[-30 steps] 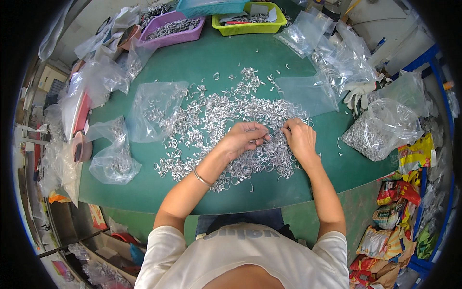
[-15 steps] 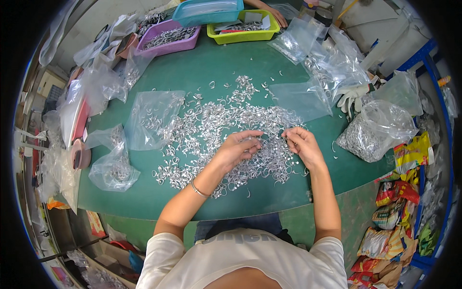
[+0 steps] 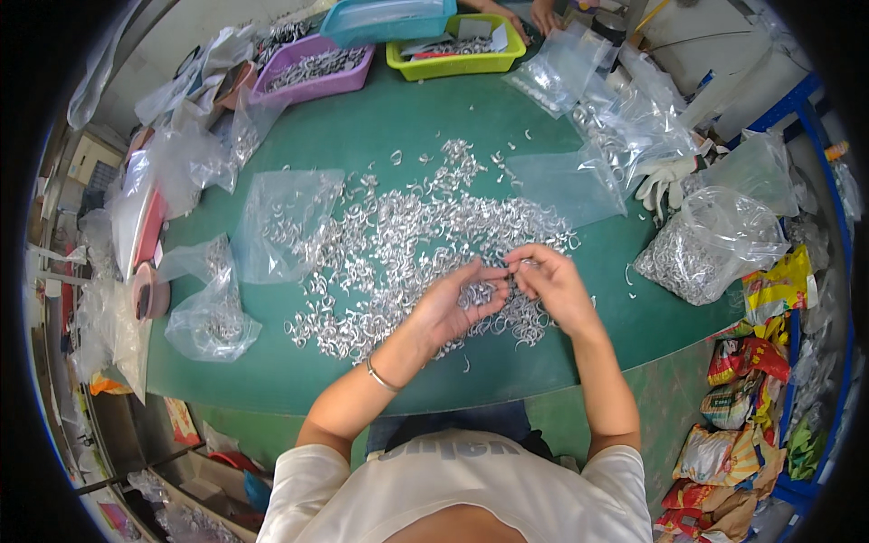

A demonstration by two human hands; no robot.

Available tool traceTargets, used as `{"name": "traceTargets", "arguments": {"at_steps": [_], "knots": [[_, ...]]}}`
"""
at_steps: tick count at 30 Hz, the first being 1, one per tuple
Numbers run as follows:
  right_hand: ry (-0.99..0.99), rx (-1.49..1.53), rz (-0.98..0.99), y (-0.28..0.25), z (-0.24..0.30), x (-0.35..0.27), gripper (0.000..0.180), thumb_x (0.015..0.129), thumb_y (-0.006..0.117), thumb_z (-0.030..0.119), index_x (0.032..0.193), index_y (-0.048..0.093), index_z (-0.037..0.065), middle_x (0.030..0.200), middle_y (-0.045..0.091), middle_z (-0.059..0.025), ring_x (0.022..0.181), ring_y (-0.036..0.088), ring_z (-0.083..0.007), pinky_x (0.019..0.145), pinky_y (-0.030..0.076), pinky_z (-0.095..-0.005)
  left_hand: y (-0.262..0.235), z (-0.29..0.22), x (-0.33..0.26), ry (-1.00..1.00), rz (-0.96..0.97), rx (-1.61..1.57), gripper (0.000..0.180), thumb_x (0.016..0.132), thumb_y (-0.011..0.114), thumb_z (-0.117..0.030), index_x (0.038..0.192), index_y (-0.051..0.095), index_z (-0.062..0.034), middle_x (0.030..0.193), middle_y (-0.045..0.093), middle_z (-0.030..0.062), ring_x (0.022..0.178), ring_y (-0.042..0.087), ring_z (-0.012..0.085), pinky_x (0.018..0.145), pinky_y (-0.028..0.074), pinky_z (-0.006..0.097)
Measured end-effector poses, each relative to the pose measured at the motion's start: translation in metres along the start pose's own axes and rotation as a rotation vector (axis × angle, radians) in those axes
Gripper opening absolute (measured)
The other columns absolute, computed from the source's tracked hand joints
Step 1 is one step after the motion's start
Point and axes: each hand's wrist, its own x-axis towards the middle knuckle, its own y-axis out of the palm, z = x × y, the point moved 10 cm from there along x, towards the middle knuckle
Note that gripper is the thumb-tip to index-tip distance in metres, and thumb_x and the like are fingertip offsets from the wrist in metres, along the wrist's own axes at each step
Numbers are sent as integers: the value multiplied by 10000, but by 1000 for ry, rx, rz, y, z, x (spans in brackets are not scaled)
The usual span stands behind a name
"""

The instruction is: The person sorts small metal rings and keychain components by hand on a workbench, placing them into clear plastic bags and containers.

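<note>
A wide heap of small, curved, silver-coloured ring-like pieces (image 3: pixel 398 226) is spread over the green tabletop (image 3: pixel 407 122). Over its near right part, my left hand (image 3: pixel 453 308) is cupped, palm turned inward, with several silver pieces (image 3: pixel 476 294) showing between the thumb and curled fingers. The fingertips of my right hand (image 3: pixel 552 282) are pinched together and meet the left fingertips. Whatever small thing is in that pinch is too hidden to make out. Flat clear plastic bags lie at the heap's left side (image 3: pixel 282 222) and right side (image 3: pixel 566 185).
Farther off stand a purple tray (image 3: pixel 317 86) and a yellow-green tray (image 3: pixel 457 65), both with metal pieces, and a blue tray (image 3: pixel 389 23). Another person's hands (image 3: pixel 534 18) show there. A filled clear bag (image 3: pixel 697 258) sits right, near a white glove (image 3: pixel 663 185); another bag (image 3: pixel 217 317) lies left.
My right hand has moved left and turned in to meet my left hand's fingertips. My left hand has rolled to a more cupped pose. Another person's second hand has appeared at the far edge.
</note>
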Motion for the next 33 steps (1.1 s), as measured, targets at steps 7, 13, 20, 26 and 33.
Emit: {"name": "traceTargets", "arguments": {"at_steps": [7,13,20,26,33], "knots": [[-568,-707,38,62,57,-12,164,842,509,14,977,601,33,1023,590,-110,943,560,-210,788,455,-319,5,8,13,-2,85,-177,308,974,350,-247,1124,517,-35,1099,562,95,992,577,193,832,503,382],[-595,-406,-110,27,67,-9,115,816,543,-16,916,598,-2,867,602,-102,789,591,-223,684,467,-301,-5,-2,11,91,31,-313,226,903,517,-98,1102,509,10,1125,529,118,1014,551,203,898,494,333],[-508,-337,-311,-11,42,2,95,839,548,-9,919,599,5,825,598,-80,705,571,-159,634,455,-269,15,-29,-5,189,92,-426,325,905,458,-58,1208,440,58,1239,491,196,1168,486,319,989,433,412],[-464,-293,-305,-18,35,4,92,844,551,-2,917,608,-1,789,596,-55,642,535,-108,602,433,-242,8,-41,-1,249,138,-622,366,935,423,-96,1280,381,19,1334,418,192,1240,422,313,1000,423,411],[-438,-352,-316,-16,35,4,94,857,559,28,922,621,-2,789,606,-33,693,530,-80,648,431,-224,11,-51,-18,342,247,-639,435,957,322,-170,1331,308,52,1394,341,209,1316,303,333,1093,260,462]]}}
